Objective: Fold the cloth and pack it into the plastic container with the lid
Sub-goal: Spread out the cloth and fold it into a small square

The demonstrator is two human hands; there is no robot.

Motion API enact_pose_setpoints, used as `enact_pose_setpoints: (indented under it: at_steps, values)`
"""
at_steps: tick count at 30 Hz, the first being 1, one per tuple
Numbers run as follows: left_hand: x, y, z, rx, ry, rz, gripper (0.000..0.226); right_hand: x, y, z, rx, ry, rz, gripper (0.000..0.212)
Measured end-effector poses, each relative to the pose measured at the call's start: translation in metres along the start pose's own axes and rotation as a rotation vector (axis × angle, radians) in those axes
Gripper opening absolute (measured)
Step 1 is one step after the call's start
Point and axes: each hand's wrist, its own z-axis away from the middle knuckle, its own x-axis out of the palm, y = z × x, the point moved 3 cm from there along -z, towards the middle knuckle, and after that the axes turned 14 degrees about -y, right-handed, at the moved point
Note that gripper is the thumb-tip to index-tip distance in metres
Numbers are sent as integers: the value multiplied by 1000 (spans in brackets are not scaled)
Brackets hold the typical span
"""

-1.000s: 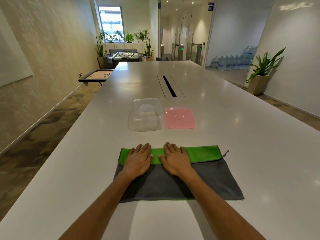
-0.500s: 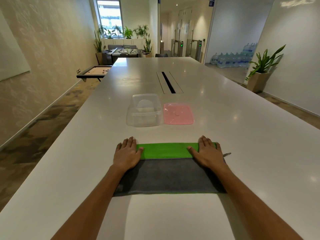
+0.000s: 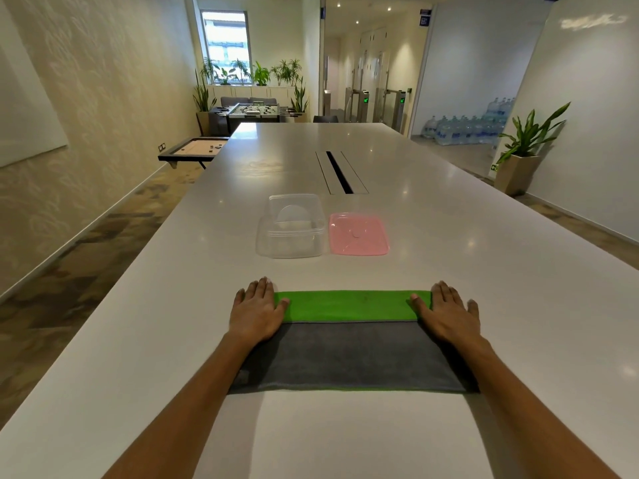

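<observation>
Head view — left hand [image 3: 257,312] and right hand [image 3: 446,314] have slid further apart, flat and open on the cloth [image 3: 351,340] ends

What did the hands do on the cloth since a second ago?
Both hands slid apart along the green strip: the left hand out to the left end of the cloth, the right hand out to its right end, pressing flat. Nothing was picked up. The clear container and pink lid stayed put.

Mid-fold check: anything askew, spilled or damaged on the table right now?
Nothing stands out. The cloth lies flat and square under the left hand and right hand; the container stands upright, the pink lid flat beside it.
</observation>
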Motion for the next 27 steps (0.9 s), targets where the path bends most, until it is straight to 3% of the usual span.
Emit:
enact_pose_setpoints:
  at_steps: [9, 20, 27]
  values:
    - [-8, 7, 16, 130, 58, 74, 68, 1, -19, 39, -135, 93, 52, 89]
    - [1, 19, 95, 397, -45, 171, 53, 20, -52, 113, -361, -138, 155, 81]
    - [8, 34, 136, 587, -98, 26, 66, 28, -82, 146, -513, -170, 188, 75]
